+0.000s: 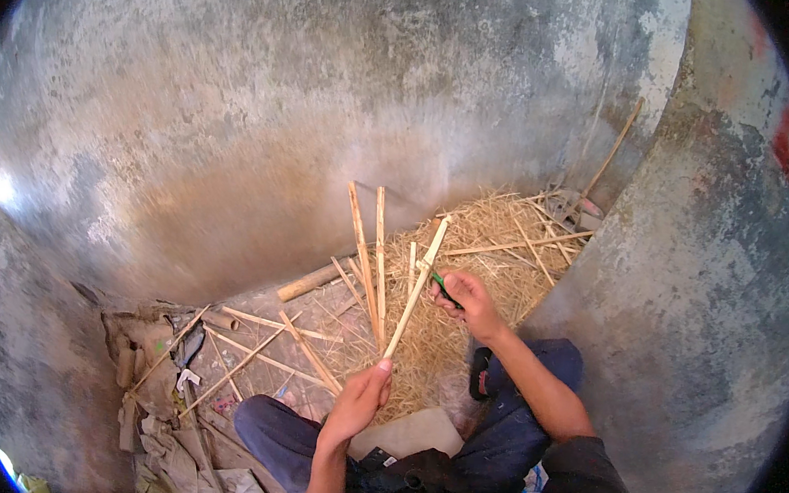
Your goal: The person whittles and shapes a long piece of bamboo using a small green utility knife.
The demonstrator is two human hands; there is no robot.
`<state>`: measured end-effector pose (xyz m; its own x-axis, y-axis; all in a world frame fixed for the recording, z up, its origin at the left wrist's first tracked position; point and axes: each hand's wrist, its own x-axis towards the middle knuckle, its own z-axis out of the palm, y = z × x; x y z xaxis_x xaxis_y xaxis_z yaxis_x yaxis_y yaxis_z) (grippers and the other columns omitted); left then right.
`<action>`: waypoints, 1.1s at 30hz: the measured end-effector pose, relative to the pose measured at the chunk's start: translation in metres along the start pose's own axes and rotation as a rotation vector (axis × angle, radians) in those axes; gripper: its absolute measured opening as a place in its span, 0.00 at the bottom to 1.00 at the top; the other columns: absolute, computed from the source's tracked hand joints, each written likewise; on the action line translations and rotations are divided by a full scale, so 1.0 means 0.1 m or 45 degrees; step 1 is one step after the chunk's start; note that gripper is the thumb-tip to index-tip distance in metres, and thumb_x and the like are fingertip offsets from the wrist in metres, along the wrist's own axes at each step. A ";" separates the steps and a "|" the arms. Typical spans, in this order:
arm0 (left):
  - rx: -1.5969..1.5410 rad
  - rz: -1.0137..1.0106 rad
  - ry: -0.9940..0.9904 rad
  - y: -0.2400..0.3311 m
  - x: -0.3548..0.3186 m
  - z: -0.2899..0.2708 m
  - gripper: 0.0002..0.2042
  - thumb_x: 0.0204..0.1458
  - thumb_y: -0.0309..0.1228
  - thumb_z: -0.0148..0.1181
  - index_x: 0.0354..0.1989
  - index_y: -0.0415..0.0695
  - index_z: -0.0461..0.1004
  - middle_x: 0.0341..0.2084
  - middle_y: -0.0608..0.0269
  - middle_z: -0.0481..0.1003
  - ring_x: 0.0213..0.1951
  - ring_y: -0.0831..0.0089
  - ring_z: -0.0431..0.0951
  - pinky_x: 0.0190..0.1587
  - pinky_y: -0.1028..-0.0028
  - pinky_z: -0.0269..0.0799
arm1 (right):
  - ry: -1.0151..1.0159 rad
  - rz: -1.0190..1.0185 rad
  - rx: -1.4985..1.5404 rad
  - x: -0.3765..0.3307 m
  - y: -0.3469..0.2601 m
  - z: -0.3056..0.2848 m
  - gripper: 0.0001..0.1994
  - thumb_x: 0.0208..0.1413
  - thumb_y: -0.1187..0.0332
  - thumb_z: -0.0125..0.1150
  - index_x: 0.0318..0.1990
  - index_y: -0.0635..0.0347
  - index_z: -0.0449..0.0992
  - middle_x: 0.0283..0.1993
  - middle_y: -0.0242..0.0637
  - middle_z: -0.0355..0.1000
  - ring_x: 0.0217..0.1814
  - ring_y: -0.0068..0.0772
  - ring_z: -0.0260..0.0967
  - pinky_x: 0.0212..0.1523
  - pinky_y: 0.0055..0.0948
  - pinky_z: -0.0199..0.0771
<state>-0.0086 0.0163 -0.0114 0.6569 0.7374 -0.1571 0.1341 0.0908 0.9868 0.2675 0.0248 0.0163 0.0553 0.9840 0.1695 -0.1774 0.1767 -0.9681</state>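
Observation:
My left hand [359, 401] is closed round the lower end of a pale bamboo strip [411, 305], which slants up and away to the right. In my right hand [470, 301] is a small knife with a green handle [445, 290]. Its front end meets the strip's upper half, where a light curl of shaving seems to stand out; the blade itself is barely visible. Just beyond the strip, two more bamboo strips [379, 255] lean upright against the wall.
A heap of straw-coloured shavings [479, 230] spreads over the floor ahead. Loose sticks [256, 356] and a thick bamboo piece [308, 281] lie left of it. Cloth and sacking [174, 452] are bunched at the lower left. Concrete walls [286, 99] rise ahead and to the right.

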 end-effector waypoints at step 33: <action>0.832 0.088 0.319 0.11 -0.10 0.19 0.23 0.72 0.46 0.55 0.40 0.33 0.78 0.22 0.35 0.75 0.28 0.35 0.78 0.32 0.49 0.71 | 0.053 0.113 -0.574 -0.08 -0.11 -0.34 0.12 0.66 0.61 0.67 0.42 0.63 0.80 0.28 0.25 0.69 0.29 0.19 0.62 0.31 0.27 0.61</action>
<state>0.0000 -0.0030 0.0008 0.5001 0.8660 -0.0037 0.5683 -0.3249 0.7560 0.3022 0.0143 0.0199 0.0999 0.9915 0.0835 0.2613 0.0549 -0.9637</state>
